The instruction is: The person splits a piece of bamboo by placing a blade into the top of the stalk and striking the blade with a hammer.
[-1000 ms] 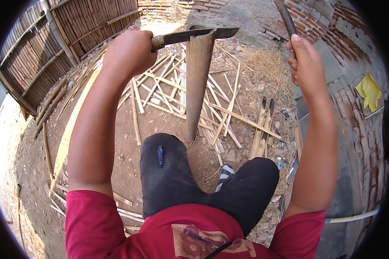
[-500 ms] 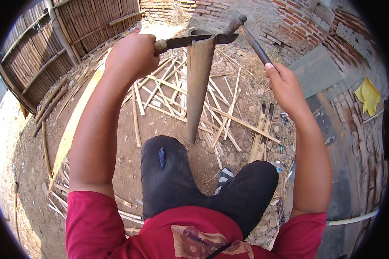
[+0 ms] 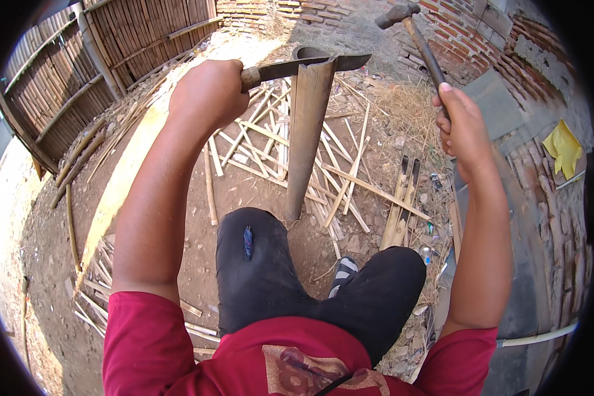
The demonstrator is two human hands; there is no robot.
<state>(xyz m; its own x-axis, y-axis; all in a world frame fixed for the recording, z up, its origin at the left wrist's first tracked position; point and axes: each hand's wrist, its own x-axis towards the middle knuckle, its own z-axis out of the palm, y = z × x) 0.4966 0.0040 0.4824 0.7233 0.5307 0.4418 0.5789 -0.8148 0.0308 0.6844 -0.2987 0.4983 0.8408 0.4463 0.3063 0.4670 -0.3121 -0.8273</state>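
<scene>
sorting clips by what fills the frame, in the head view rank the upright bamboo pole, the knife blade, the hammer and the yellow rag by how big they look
1. Bamboo pole, the longest and widest.
2. Hammer and knife blade: about the same visible length, and part of the hammer's handle is hidden in the right hand, so they cannot be ranked.
3. Yellow rag, smallest, near the bent rim.

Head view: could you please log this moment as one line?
left hand: grips dark knife across upright bamboo pole | right hand: wooden-handled hammer raised

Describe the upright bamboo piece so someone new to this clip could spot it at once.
Start at the brick wall along the top, then drop to the dirt ground in front of the person's knees. The bamboo pole stands upright there, with a knife blade laid across its hollow top. Unlike the thin split strips lying flat around it, it is thick, round and vertical.
</scene>
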